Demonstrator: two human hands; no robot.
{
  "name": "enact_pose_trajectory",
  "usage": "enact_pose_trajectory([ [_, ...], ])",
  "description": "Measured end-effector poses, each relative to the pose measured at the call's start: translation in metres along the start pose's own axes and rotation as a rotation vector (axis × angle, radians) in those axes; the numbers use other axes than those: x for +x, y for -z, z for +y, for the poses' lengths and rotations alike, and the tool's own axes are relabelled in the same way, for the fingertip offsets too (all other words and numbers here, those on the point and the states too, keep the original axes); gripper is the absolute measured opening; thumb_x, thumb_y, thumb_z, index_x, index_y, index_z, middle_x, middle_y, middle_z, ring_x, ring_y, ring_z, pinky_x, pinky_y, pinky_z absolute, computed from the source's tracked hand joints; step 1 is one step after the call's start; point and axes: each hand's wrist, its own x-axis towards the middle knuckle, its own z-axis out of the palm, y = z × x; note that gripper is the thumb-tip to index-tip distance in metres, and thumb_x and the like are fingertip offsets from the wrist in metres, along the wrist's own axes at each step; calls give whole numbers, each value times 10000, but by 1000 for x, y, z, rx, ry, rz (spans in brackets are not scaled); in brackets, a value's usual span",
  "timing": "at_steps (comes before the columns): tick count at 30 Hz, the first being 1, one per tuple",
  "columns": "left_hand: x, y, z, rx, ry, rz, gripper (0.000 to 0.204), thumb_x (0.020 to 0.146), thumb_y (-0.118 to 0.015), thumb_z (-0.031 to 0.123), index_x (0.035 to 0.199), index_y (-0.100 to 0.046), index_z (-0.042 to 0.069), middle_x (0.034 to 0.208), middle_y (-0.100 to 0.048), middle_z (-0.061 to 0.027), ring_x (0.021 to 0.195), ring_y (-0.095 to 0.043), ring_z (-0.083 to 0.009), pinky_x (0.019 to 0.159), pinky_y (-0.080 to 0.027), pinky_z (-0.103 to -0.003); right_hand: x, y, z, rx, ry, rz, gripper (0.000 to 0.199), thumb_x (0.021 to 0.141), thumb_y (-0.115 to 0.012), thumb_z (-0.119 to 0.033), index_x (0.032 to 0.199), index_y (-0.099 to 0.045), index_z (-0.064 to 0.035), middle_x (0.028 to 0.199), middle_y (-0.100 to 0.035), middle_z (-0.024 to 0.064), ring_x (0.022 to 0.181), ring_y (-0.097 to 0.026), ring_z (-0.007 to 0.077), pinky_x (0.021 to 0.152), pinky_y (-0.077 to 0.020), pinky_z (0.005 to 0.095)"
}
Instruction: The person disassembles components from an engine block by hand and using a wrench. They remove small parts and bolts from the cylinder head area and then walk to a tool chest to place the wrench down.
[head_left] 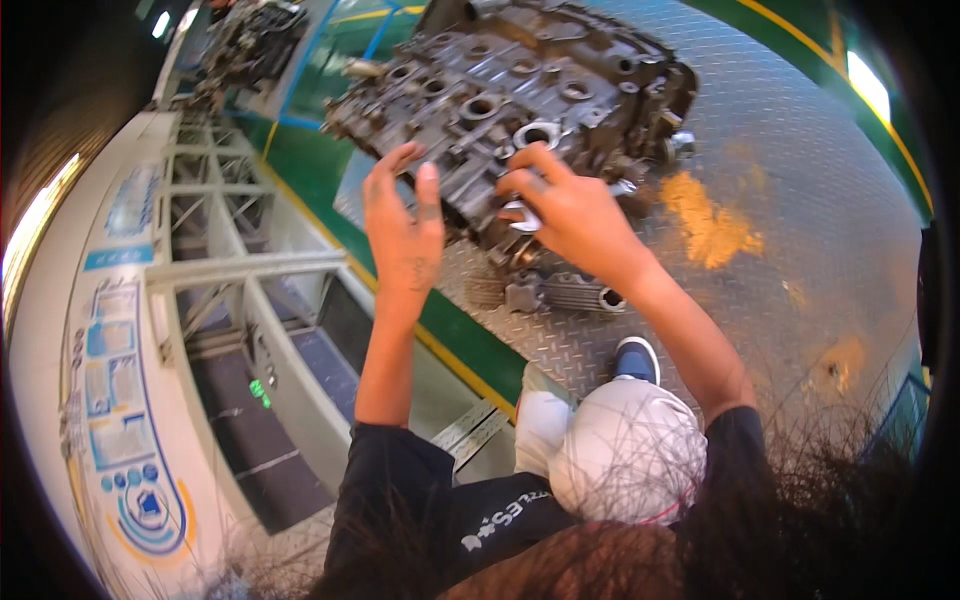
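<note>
A greasy metal engine [520, 80] lies in front of me, several round openings along its upper face. My left hand [405, 225] is raised at its near left edge, thumb and fingers apart and holding nothing. At the near right edge, my right hand [575, 215] has its fingers curled around a small shiny metal piece [522, 216]; its exact kind is partly hidden by the fingers. Just beyond those fingertips, a bright metal ring [537, 134] surrounds one of the openings.
Below the engine, a ribbed metal part [575, 292] lies on the tread-plate floor [790, 290], near my blue shoe [637, 360]. Orange-brown stains [705, 222] mark the plate. Pale steel framing [250, 268] runs along the left. Another engine [250, 45] stands at the far left.
</note>
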Motion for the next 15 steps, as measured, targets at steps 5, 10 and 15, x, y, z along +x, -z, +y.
enact_pose_trajectory([
  [5,0,-42,-21,-150,-70,81,320,1044,-603,194,1307,-623,12,1323,-639,-161,1253,-574,-314,1109,-408,-433,4,16,23,-196,278,-214,297,876,-649,-168,1172,-649,-140,1169,-615,67,715,-721,275,567,-588,409],
  [10,-8,-57,-61,-380,-42,107,445,1106,-417,308,1252,-651,-42,1307,-642,-190,1228,-575,-321,1116,-390,-447,37,3,35,-450,796,-89,111,889,-629,-215,946,-578,-135,972,-558,47,685,-671,211,510,-532,372],
  [15,-7,-63,-54,-262,-132,119,388,1099,-397,230,1157,-680,-28,1210,-682,-160,1155,-581,-306,1075,-397,-445,36,13,33,-493,806,-175,94,885,-618,-175,917,-585,-93,965,-558,48,718,-681,227,552,-549,379],
])
